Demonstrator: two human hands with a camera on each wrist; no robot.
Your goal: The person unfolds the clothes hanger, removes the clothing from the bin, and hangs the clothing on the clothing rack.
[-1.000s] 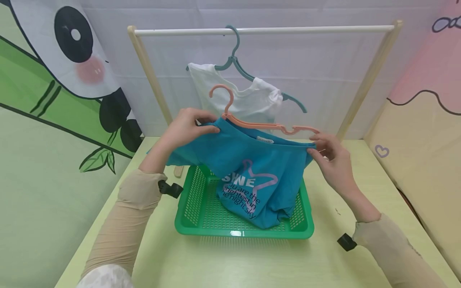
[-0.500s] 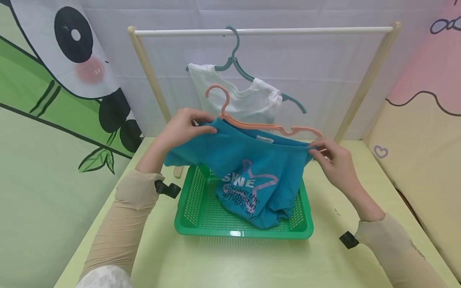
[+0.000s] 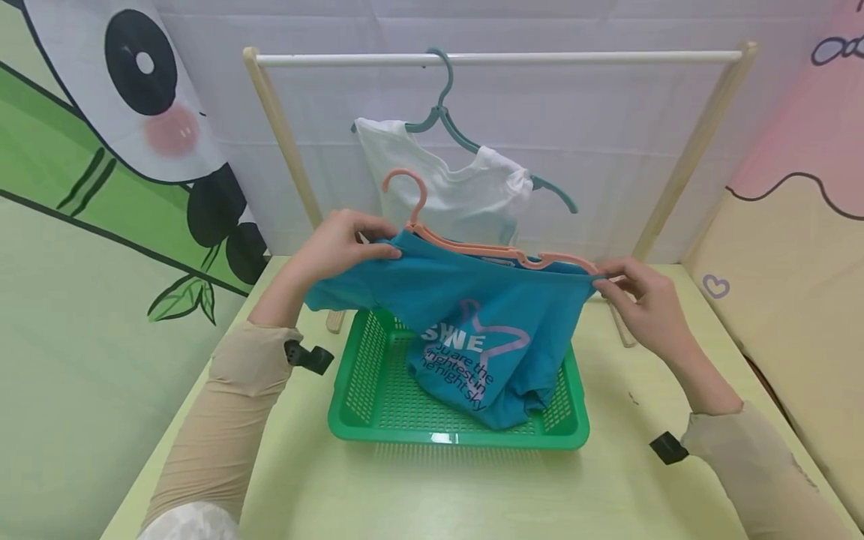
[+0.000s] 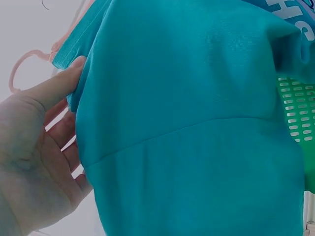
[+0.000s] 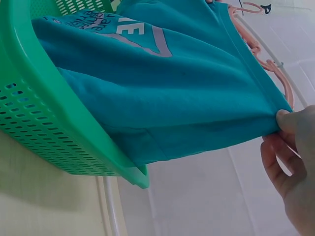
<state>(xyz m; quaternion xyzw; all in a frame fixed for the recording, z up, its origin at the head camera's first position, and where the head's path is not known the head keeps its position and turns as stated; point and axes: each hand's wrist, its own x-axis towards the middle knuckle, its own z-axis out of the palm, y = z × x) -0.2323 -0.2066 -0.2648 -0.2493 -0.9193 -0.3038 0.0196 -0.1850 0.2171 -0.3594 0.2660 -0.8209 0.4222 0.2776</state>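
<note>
A blue T-shirt (image 3: 472, 322) with a pink star and lettering is stretched between both hands, its lower part lying in the green basket (image 3: 351, 420). An orange hanger (image 3: 466, 246) sits in the neck opening, its hook free above the collar. My left hand (image 3: 344, 244) pinches the shirt's shoulder near the base of that hook; in the left wrist view the thumb of the left hand (image 4: 44, 142) lies over the fabric. At the other end of the collar, my right hand (image 3: 641, 300) pinches the cloth edge beside the hanger's tip. The right wrist view shows thumb and fingers of the right hand (image 5: 295, 152) there.
Behind stands a rack with a white rail (image 3: 574, 58) and wooden posts (image 3: 695, 150). A white garment (image 3: 459, 187) hangs there on a teal hanger (image 3: 459, 135). The basket rests on a pale yellow-green table (image 3: 405, 495). Printed cloth walls flank both sides.
The right hand has moved slightly right, drawing the collar edge out. The hanger has sunk lower and shifted left at its hook, its right arm now close along the collar. The left hand has moved slightly left.
</note>
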